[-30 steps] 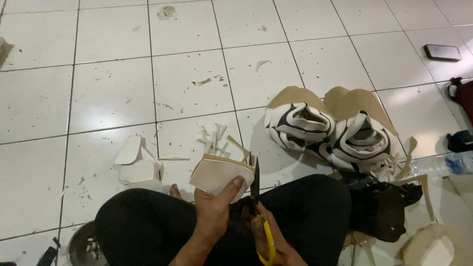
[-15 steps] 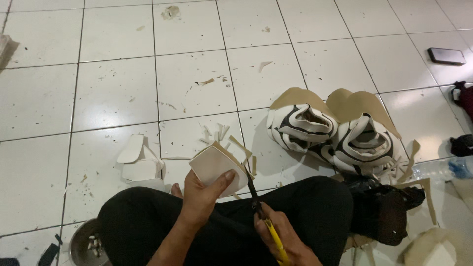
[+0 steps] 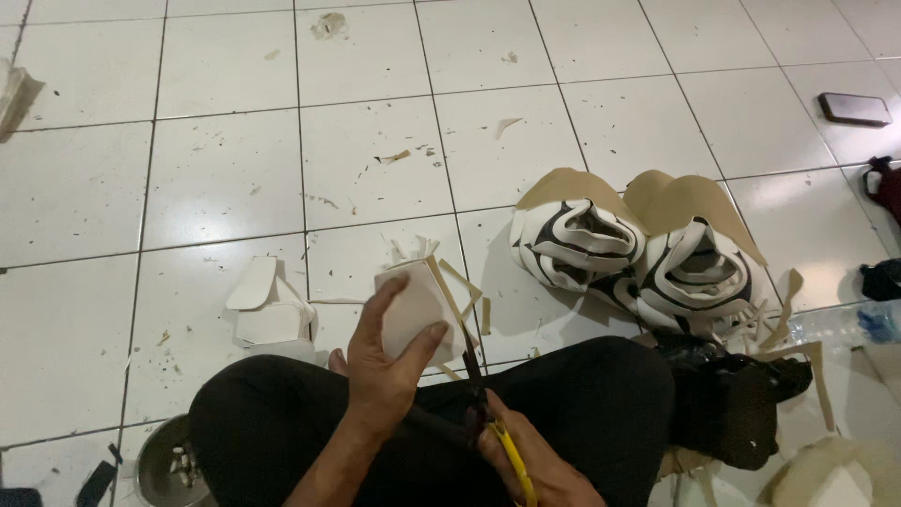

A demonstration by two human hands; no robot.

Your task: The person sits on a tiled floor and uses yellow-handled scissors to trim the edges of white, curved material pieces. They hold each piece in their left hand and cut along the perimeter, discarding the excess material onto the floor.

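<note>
My left hand (image 3: 383, 371) grips a white, tan-edged sheet piece (image 3: 419, 305), bent and held upright above my knees. My right hand (image 3: 530, 465) holds scissors (image 3: 488, 422) with yellow handles and dark blades; the blades point up along the right edge of the piece. A thin tan strip (image 3: 462, 282) hangs from that edge. I sit cross-legged in black trousers (image 3: 582, 404) on a white tiled floor (image 3: 225, 178).
Two black-and-white shoe uppers (image 3: 638, 253) on tan sheets lie to the right. White offcuts (image 3: 267, 305) lie at left, scraps litter the tiles. A metal bowl (image 3: 164, 469) sits bottom left, a phone (image 3: 854, 108) far right, a plastic bottle (image 3: 845, 324) at the right edge.
My left hand has turned the piece and raised it slightly. The scissors have moved up along its right edge, with a strip coming away.
</note>
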